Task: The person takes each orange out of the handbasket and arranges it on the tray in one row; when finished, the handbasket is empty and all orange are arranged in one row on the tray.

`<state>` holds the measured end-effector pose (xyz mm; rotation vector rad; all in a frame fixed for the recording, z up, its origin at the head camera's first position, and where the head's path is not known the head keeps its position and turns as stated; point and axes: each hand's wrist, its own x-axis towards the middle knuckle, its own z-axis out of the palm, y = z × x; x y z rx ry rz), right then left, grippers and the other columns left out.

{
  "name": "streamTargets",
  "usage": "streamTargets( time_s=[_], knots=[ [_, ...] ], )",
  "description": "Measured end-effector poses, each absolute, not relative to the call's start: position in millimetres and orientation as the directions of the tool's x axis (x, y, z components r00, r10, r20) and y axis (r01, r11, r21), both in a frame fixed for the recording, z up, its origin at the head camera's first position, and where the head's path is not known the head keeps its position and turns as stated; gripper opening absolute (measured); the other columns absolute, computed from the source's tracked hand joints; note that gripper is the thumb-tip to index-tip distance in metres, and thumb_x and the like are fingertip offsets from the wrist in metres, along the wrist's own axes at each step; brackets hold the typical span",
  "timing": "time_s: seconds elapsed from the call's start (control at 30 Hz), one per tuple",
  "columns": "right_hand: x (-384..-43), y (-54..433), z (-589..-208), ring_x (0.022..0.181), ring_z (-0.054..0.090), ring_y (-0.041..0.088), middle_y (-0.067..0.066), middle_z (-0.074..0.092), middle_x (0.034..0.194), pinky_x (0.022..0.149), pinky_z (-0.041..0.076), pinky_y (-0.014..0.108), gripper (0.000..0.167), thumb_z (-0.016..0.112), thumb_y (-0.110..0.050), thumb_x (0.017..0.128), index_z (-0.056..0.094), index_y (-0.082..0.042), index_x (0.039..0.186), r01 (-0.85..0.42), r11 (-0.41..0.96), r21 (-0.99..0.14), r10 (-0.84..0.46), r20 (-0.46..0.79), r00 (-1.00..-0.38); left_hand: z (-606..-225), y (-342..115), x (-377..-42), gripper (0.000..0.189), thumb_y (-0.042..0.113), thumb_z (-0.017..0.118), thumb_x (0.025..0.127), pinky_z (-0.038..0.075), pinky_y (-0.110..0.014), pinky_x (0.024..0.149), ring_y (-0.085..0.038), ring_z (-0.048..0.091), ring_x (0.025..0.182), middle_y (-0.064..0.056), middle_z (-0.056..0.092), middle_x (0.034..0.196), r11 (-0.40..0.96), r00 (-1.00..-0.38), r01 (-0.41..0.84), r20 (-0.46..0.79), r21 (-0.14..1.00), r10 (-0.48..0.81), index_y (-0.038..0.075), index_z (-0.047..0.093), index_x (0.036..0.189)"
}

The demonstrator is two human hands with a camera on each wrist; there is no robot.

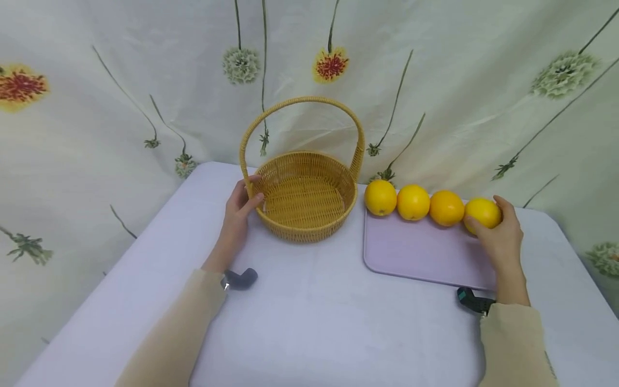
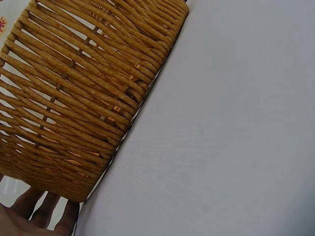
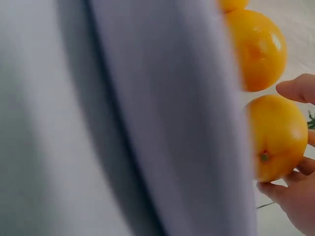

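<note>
A round woven basket point(image 1: 303, 234) with a tall arched handle stands at the back middle of the table. My left hand point(image 1: 239, 204) holds its left side at the foot of the handle, thumb over the rim. In the left wrist view, the fingers of that hand point(image 2: 42, 216) lie against the outside of the woven wall point(image 2: 74, 93). Several oranges line the back edge of a lilac tray point(image 1: 416, 252). My right hand point(image 1: 503, 236) curls round the rightmost orange point(image 1: 483, 212), its fingers against the far side of the fruit point(image 3: 278, 137) in the right wrist view.
The other oranges point(image 1: 413, 202) sit close together left of the gripped one. A white cloth covers the table point(image 1: 329, 322). Right behind the table hangs a flower-patterned curtain point(image 1: 193, 70). A dark wrist device point(image 1: 240, 279) sits at the left cuff, another point(image 1: 474, 302) at the right.
</note>
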<state>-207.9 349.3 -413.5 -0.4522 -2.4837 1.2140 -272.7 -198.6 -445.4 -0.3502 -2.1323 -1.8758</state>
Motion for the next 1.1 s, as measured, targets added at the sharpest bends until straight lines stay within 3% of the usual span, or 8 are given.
streamTargets(
  time_s=[0.2, 0.43, 0.6, 0.77, 0.93, 1.1],
  knots=[
    [-208, 335, -402, 0.163, 0.019, 0.033, 0.009, 0.024, 0.175, 0.131, 0.018, 0.055, 0.075, 0.062, -0.023, 0.102, 0.026, -0.017, 0.168, 0.161, 0.55, -0.819, 0.486, 0.158, -0.86, -448, -205, -271, 0.049, 0.024, 0.06, 0.106, 0.026, -0.051, 0.13, -0.02, 0.039, 0.155, 0.0, 0.047, 0.163, 0.125, -0.932, 0.36, 0.363, 0.925, -0.004, 0.011, 0.05, 0.151],
    [-208, 314, -384, 0.163, 0.018, 0.025, -0.001, 0.028, 0.175, 0.132, 0.017, 0.052, 0.068, 0.059, -0.027, 0.104, 0.032, -0.026, 0.167, 0.126, 0.544, -0.83, 0.496, 0.196, -0.846, -445, -212, -267, 0.05, 0.027, 0.062, 0.105, 0.026, -0.049, 0.129, -0.019, 0.04, 0.154, 0.001, 0.049, 0.162, 0.127, -0.923, 0.38, 0.385, 0.916, -0.016, 0.009, 0.05, 0.15],
    [-206, 289, -370, 0.162, 0.018, 0.03, 0.001, 0.029, 0.174, 0.132, 0.014, 0.057, 0.066, 0.058, -0.035, 0.106, 0.033, -0.027, 0.166, 0.049, 0.577, -0.815, 0.413, 0.239, -0.879, -445, -214, -268, 0.049, 0.025, 0.062, 0.105, 0.028, -0.048, 0.129, -0.02, 0.041, 0.153, 0.0, 0.049, 0.162, 0.109, -0.922, 0.381, 0.385, 0.918, -0.023, 0.01, 0.051, 0.15],
    [-195, 278, -368, 0.16, 0.025, 0.039, 0.01, 0.032, 0.172, 0.128, 0.02, 0.066, 0.065, 0.058, -0.037, 0.107, 0.034, -0.023, 0.166, -0.042, 0.655, -0.754, 0.298, 0.31, -0.903, -450, -204, -272, 0.049, 0.024, 0.063, 0.104, 0.03, -0.047, 0.127, -0.022, 0.043, 0.152, -0.003, 0.05, 0.161, 0.08, -0.922, 0.385, 0.387, 0.919, -0.013, 0.009, 0.051, 0.149],
    [-177, 289, -374, 0.156, 0.026, 0.049, 0.018, 0.031, 0.171, 0.123, 0.02, 0.074, 0.066, 0.057, -0.037, 0.108, 0.032, -0.018, 0.166, -0.082, 0.732, -0.677, 0.211, 0.339, -0.917, -448, -195, -273, 0.048, 0.021, 0.062, 0.105, 0.03, -0.048, 0.128, -0.023, 0.042, 0.153, -0.004, 0.049, 0.162, 0.073, -0.92, 0.391, 0.392, 0.917, 0.005, 0.01, 0.05, 0.151],
    [-159, 312, -386, 0.156, 0.02, 0.055, 0.023, 0.018, 0.174, 0.119, 0.014, 0.081, 0.071, 0.057, -0.037, 0.108, 0.028, -0.01, 0.167, -0.098, 0.802, -0.589, 0.137, 0.341, -0.93, -447, -200, -270, 0.049, 0.021, 0.061, 0.105, 0.028, -0.049, 0.129, -0.024, 0.041, 0.154, -0.005, 0.049, 0.162, 0.102, -0.919, 0.392, 0.395, 0.914, -0.009, 0.01, 0.05, 0.151]
  ],
)
